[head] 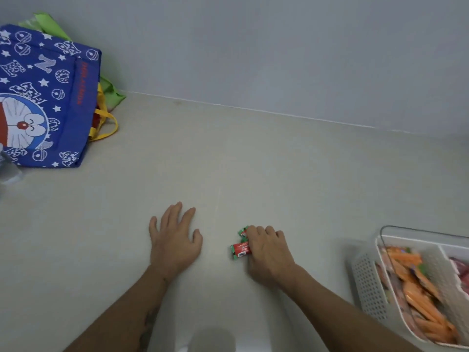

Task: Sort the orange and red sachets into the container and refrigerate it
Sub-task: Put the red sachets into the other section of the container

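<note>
Two red sachets with green ends [239,247] lie on the pale countertop, and my right hand [266,250] curls its fingers over them, gripping them against the surface. My left hand [175,240] rests flat on the counter to their left, fingers straight, holding nothing. At the right edge stands a white perforated container [368,283] with dividers. One of its compartments holds several orange sachets [416,295]; the compartment beyond shows reddish sachets [460,270], partly cut off by the frame.
A blue cartoon-print tote bag [43,97] with yellow handles leans against the wall at the far left, a green bag [50,25] behind it. A clear plastic item [10,168] sits at the left edge. The wall [279,47] bounds the counter's far side.
</note>
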Demonstrator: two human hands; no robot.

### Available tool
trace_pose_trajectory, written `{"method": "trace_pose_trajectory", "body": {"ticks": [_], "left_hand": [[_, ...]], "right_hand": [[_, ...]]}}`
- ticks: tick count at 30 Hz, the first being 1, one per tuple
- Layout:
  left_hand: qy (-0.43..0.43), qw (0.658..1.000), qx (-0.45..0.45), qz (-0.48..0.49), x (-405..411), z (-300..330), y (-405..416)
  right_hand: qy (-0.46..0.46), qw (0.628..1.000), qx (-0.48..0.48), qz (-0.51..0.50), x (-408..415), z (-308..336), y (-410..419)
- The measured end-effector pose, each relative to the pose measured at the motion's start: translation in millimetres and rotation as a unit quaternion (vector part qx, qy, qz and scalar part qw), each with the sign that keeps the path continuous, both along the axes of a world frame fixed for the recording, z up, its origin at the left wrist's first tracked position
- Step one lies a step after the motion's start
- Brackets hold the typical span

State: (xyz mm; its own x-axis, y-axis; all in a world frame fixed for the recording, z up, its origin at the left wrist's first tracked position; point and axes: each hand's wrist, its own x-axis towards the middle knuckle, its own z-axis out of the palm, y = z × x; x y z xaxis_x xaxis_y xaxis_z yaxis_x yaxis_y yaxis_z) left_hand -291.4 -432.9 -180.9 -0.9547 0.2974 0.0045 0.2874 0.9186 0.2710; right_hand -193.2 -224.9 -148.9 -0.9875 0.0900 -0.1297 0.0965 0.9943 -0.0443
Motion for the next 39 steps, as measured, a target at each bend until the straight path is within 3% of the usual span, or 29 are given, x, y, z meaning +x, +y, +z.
{"method": "trace_pose_trajectory", "body": {"ticks": [3,6,11,16,22,26,28,34,39], "left_hand": [[-0.096,0.993,-0.062,-0.027,0.1,22.2,1.0],[-0.178,0.978,-0.104,-0.028,11.3,63.7,15.6],[-0.124,0.987,0.028,-0.093,71.5,102.4,51.2],[-0.085,0.972,0.135,-0.172,128.2,133.6,106.3],[-0.096,0.952,0.2,-0.213,199.3,156.4,187.1],[-0.17,0.952,0.184,-0.174,233.5,159.6,237.8],[-0.188,0.955,0.167,-0.155,243.8,154.2,251.1],[-0.119,0.974,0.159,-0.107,266.2,142.9,263.8],[-0.121,0.976,0.169,-0.067,272.3,140.9,268.0]], "right_hand": [[-0.04,0.988,-0.139,-0.05,46.5,29.4,18.3],[0.015,0.974,-0.214,-0.069,84.2,73.2,40.1],[0.128,0.952,-0.246,-0.13,142.2,125.4,66.2],[0.198,0.924,-0.276,-0.175,195.0,155.0,81.1],[0.224,0.902,-0.288,-0.231,250.0,174.9,124.3],[0.242,0.895,-0.268,-0.261,277.4,179.2,164.4],[0.238,0.895,-0.265,-0.269,286.1,180.9,186.2],[0.192,0.908,-0.274,-0.253,289.7,176.6,242.3],[0.017,0.95,-0.202,-0.239,283.1,157.7,274.6]]}}
